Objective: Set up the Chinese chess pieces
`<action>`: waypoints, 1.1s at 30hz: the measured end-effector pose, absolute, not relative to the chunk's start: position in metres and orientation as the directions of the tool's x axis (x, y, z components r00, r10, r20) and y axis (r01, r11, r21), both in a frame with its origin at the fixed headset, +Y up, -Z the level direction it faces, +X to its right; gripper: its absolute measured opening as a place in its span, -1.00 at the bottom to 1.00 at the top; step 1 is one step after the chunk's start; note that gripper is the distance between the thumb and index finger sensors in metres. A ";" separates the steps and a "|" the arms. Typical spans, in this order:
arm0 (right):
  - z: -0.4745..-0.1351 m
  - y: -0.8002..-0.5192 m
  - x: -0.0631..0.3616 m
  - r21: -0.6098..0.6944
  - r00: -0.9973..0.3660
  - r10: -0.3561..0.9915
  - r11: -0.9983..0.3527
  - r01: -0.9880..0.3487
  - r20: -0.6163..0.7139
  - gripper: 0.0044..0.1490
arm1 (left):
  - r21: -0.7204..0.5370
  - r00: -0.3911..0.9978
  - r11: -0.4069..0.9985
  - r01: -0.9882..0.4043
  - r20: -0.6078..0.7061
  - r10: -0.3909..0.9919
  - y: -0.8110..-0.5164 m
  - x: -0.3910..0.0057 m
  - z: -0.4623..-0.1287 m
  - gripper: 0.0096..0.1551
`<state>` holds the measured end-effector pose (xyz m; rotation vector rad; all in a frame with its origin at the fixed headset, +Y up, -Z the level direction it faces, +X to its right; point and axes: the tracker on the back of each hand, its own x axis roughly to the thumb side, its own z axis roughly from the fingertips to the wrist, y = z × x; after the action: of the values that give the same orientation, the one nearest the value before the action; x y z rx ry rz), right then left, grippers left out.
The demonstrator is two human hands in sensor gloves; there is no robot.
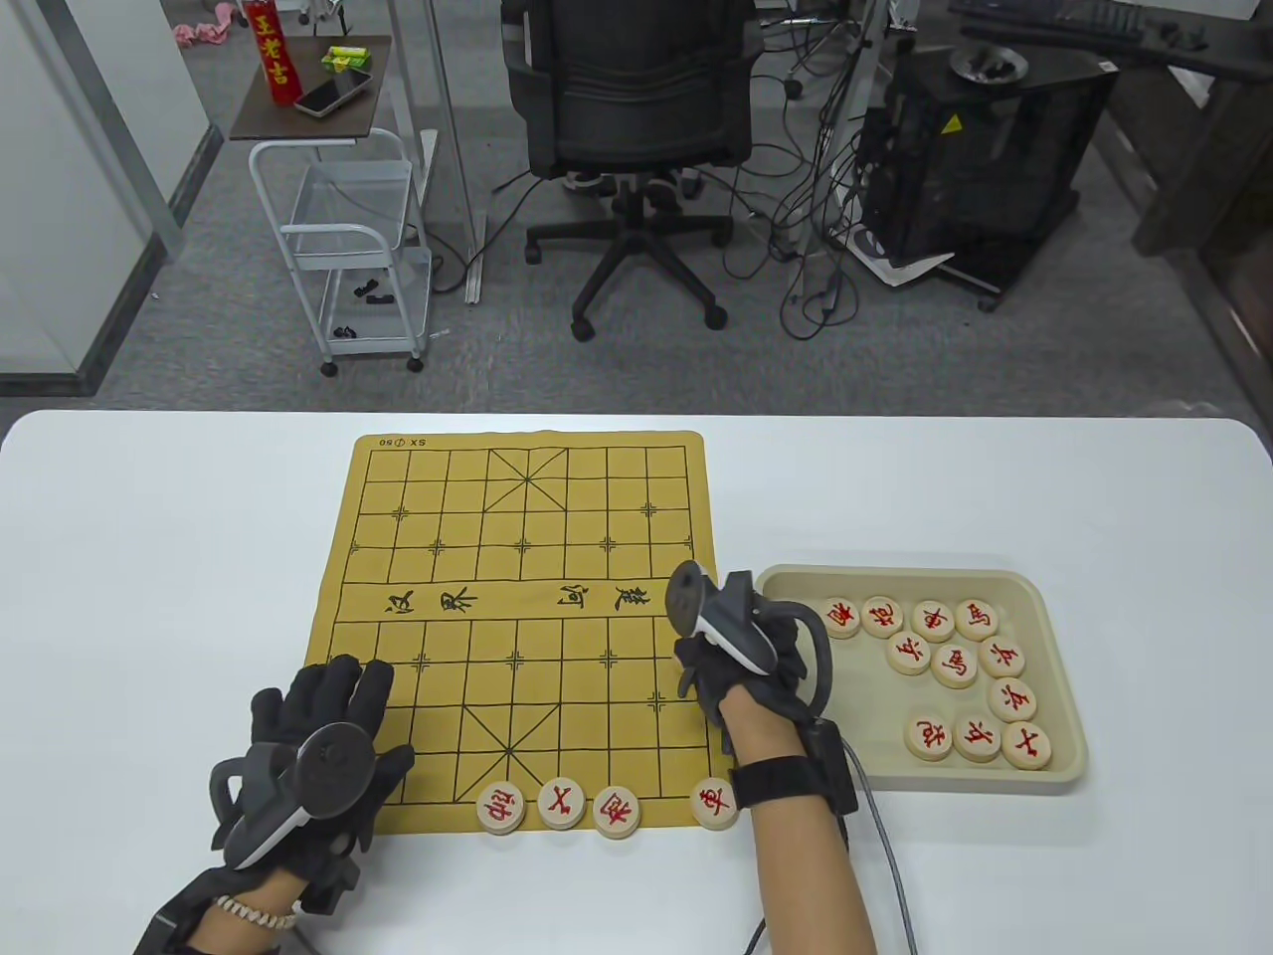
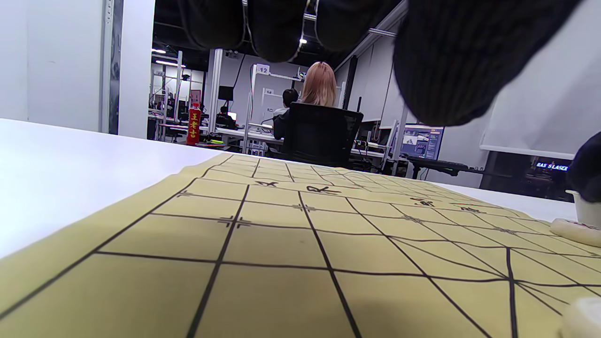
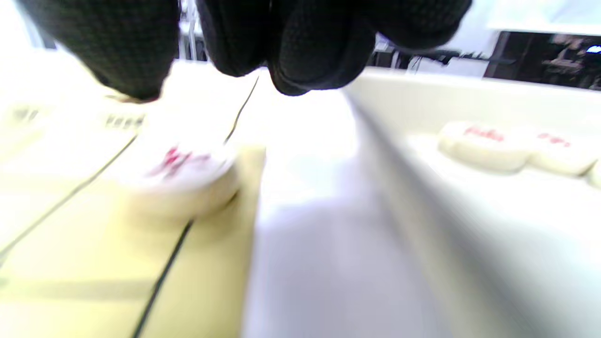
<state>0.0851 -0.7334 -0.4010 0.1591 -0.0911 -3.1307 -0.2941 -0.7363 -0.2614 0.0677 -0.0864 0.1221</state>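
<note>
the yellow board mat (image 1: 517,597) is lying flat on the white counter (image 1: 149,557), its long axis running away from the person, the river band crossing it side to side; four round pieces are sitting along the near edge: three together (image 1: 560,804) left of centre and one (image 1: 716,804) at the near right corner; the beige tray (image 1: 1054,617) is sitting just beside the mat's right edge, holding about a dozen more pieces (image 1: 955,667), all lying flat with their red characters facing up.

the left hand (image 1: 318,736) is resting palm down on the mat's near left part, fingers spread and holding nothing; the right hand (image 1: 741,662) is hovering at the mat's right edge beside the tray, fingers curled downward; the blurred right wrist view is showing a piece (image 3: 181,176) on the mat just under the fingertips (image 3: 310,56), but i cannot tell whether they are gripping it or hanging clear of it.

the pieces are looking like small stiff wooden discs, probably light and smooth, likely sliding easily on the mat; being round, they are having no long axis, only a face-up side and a character whose top should be pointing away from the person; pinching across the rim with thumb and fingertip is seeming the surest hold; the thin mat is looking limp and may be shifting if nudged.
</note>
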 end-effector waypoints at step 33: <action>-0.433 -0.768 0.189 0.184 -0.967 -0.165 -0.974 0.130 -0.195 -0.28 | 0.046 0.994 0.994 -0.098 0.045 0.096 -0.739 -0.296 -0.263 0.07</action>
<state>0.1891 -0.7684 -0.4332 0.3149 -0.2551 -2.9646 -0.2959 -0.7389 -0.2625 0.0482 -0.0432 0.0974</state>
